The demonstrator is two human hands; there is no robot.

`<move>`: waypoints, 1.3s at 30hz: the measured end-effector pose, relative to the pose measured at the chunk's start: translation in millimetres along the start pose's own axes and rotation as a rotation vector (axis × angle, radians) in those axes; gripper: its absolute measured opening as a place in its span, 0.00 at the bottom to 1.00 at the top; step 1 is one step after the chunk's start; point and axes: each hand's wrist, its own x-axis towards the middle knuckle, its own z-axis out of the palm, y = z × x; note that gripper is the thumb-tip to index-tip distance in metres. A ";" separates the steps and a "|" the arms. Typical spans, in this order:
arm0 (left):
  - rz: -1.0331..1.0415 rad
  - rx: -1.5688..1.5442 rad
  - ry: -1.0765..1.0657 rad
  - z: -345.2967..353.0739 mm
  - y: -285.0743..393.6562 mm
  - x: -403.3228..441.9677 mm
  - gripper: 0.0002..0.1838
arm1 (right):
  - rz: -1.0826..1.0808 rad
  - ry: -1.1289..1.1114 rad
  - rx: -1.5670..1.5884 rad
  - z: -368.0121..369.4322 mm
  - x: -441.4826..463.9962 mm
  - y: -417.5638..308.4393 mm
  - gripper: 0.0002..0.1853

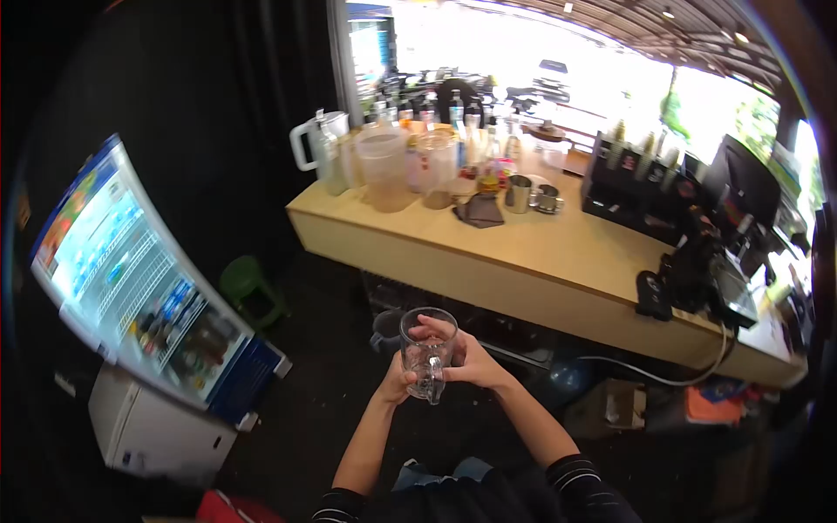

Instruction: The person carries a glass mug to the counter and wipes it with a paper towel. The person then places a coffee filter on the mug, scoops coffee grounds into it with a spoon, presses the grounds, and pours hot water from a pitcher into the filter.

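A clear glass mug point(416, 353) is held in front of my body, away from the counter, its handle turned toward me. My left hand point(398, 380) grips it low on the left side. My right hand point(472, 361) is closed around the right side, and some of its fingers show through the glass near the rim. No contents can be made out in the mug. Just beyond it, lower down, is a greyish see-through jug point(386, 331), partly hidden behind the mug.
A wooden counter point(558, 253) runs across, bearing a plastic bucket point(384, 170), a white-handled pitcher point(307, 144), bottles, a metal cup point(518, 193), a dark cloth point(479, 211) and a black cup rack point(632, 187). Leftward stand a lit drinks fridge point(235, 383) and a green stool point(253, 292). A cardboard box point(588, 410) lies rightward.
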 end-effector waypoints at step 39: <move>0.279 0.297 0.147 118.5 -152.3 464.5 0.11 | -0.256 1.084 -0.741 -416.7 4.5 -31.1 0.44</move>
